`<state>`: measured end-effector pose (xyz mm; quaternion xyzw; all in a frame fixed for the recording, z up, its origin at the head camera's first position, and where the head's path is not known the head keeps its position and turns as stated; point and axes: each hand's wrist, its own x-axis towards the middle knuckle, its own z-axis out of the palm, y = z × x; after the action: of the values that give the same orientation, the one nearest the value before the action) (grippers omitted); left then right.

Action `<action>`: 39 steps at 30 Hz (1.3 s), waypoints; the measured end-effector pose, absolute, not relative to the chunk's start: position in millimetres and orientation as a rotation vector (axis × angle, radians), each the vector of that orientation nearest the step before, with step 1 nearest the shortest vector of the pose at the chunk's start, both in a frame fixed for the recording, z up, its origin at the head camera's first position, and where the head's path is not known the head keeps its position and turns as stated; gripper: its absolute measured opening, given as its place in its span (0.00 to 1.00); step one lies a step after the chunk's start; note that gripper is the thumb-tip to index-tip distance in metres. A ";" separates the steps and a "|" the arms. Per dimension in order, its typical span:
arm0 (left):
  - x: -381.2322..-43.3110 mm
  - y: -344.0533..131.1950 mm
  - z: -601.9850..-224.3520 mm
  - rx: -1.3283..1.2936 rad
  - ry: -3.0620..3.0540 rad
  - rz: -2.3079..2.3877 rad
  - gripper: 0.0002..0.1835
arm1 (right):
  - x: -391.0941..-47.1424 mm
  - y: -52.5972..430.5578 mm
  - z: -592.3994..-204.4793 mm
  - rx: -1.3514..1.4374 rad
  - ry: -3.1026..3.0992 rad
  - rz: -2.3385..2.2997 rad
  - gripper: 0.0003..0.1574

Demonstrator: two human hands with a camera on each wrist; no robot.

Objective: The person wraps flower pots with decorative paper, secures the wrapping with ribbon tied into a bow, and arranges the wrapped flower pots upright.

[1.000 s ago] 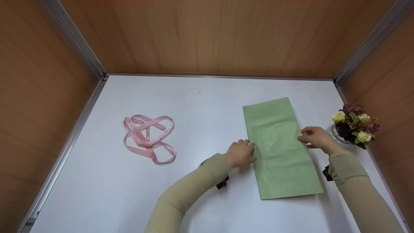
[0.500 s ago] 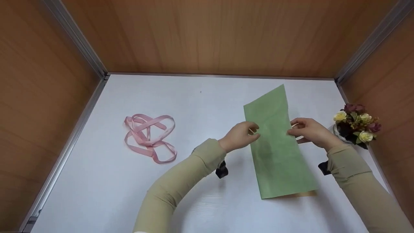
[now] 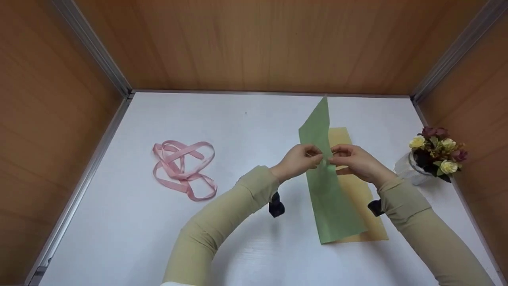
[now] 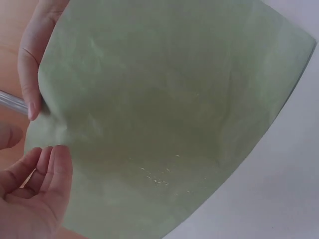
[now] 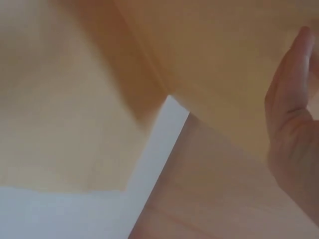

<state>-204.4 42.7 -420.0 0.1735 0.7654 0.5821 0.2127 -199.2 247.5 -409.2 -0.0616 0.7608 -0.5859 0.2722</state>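
Note:
A folded sheet of paper (image 3: 323,186), green outside and tan inside, stands partly opened right of the table's middle. Its tan inner half (image 3: 357,190) lies flat while the green flap is raised. My right hand (image 3: 359,163) pinches the flap's right edge between thumb and fingers. Right beside it, my left hand (image 3: 299,161) is in front of the green face, fingers bent loosely. In the left wrist view, a gap shows between the left thumb (image 4: 10,135) and the left fingers (image 4: 52,169). The right wrist view shows the tan inside (image 5: 65,124) from beneath the flap.
A loose tangle of pink ribbon (image 3: 182,155) lies on the left of the white table (image 3: 246,131). A white pot (image 3: 412,171) of yellow and dark red flowers (image 3: 438,153) stands at the right edge. Wooden panels (image 3: 254,43) surround the table.
My right hand has lifted the green flap and carried its edge leftward, uncovering the tan inside. My left hand has come off the fold and moved up toward the flap's edge.

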 end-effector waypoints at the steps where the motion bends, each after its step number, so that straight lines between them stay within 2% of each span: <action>1: -204.6 42.2 -420.1 0.476 2.114 1.633 0.13 | -199.0 244.9 -410.2 -0.175 2.034 -1.595 0.13; 9: -204.6 36.5 -420.2 0.421 2.095 1.689 0.13 | -195.2 230.4 -414.8 -0.238 1.976 -1.653 0.11; 15: -203.8 30.8 -419.4 0.377 2.099 1.707 0.09 | -193.3 226.0 -420.0 -0.298 1.878 -1.713 0.09; 18: -204.7 26.7 -419.1 0.381 2.123 1.704 0.08 | -193.2 227.6 -423.2 -0.288 1.876 -1.714 0.12; 25: -206.6 11.1 -418.8 0.389 2.177 1.690 0.08 | -198.1 249.2 -443.9 -0.245 2.237 -1.391 0.32; 34: -206.7 -18.1 -419.3 0.358 2.221 1.635 0.08 | -202.0 284.5 -489.1 -0.255 2.610 -0.812 0.33; 39: -205.7 -38.3 -423.9 0.317 2.253 1.602 0.07 | -197.7 293.8 -504.2 -0.205 2.636 -0.658 0.37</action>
<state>-205.7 -38.3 -423.9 0.1121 0.7965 0.5666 0.1786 -197.7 293.8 -504.2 -0.0735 0.9466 -0.2361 0.2070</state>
